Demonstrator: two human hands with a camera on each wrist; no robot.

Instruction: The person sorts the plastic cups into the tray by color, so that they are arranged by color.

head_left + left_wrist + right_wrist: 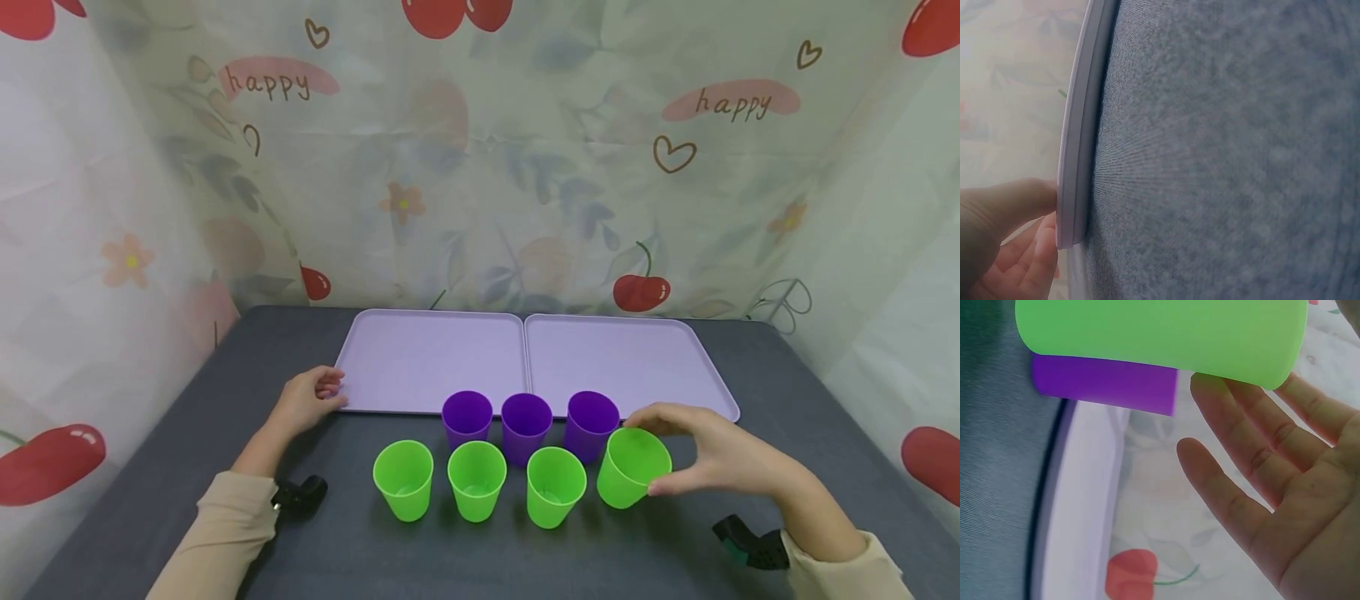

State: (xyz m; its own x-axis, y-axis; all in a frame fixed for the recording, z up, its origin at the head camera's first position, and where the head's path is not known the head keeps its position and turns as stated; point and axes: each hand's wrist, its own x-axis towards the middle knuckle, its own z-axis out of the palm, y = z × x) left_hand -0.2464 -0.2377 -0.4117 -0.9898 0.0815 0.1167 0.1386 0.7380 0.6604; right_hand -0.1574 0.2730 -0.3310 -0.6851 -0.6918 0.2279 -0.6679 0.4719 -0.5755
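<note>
At the left lilac tray's near left corner, my left hand rests with its thumb at the rim and its fingers loosely bent beside it. In the left wrist view, the thumb meets the tray edge. My right hand holds a green cup between the thumb on its near side and fingers at the far side. The right wrist view shows fingertips partly hidden behind this green cup. A green cup stands close on its left, and a purple cup just behind.
More green cups stand in the front row on the dark grey table. Two further purple cups are behind them, near the trays' front edges. A second lilac tray lies to the right. Patterned curtain surrounds the table.
</note>
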